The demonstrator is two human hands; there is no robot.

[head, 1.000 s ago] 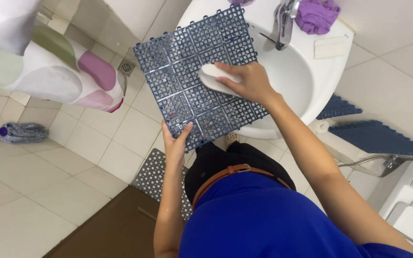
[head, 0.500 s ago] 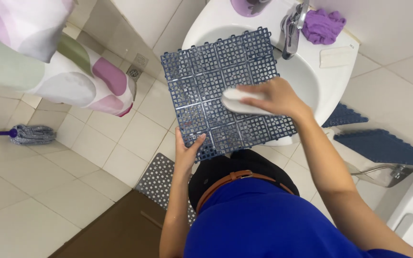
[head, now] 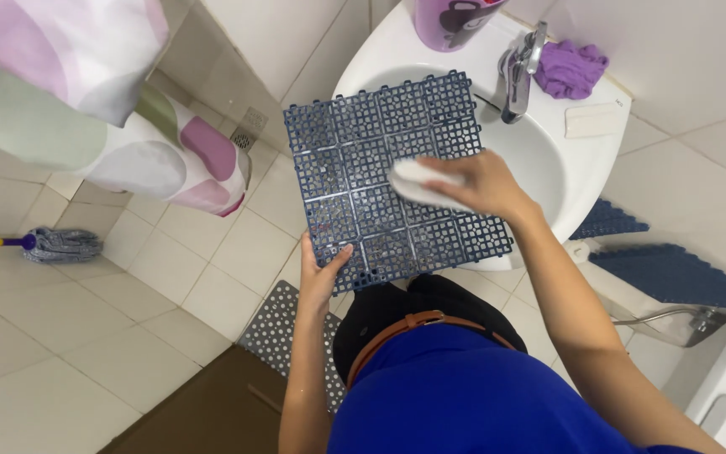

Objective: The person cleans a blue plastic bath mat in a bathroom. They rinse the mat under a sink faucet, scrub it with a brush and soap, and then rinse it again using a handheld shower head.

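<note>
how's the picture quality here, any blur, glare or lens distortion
Head view: even, soft lighting; mild sheen on the white sink rim, no harsh glare. Right hand and white brush slightly motion-blurred; blue grid mat and left hand sharp. Wide lens bends the floor tiles at the edges.

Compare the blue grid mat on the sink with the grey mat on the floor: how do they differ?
The blue grid mat lies across the white sink; the grey mat lies flat on the floor tiles. The blue grid mat has square openings; the grey mat shows round pale dots. The left hand grips the blue grid mat's near edge and the right hand presses a white scrubber on it; the grey mat is untouched. Both are flat, patterned mats.
</note>
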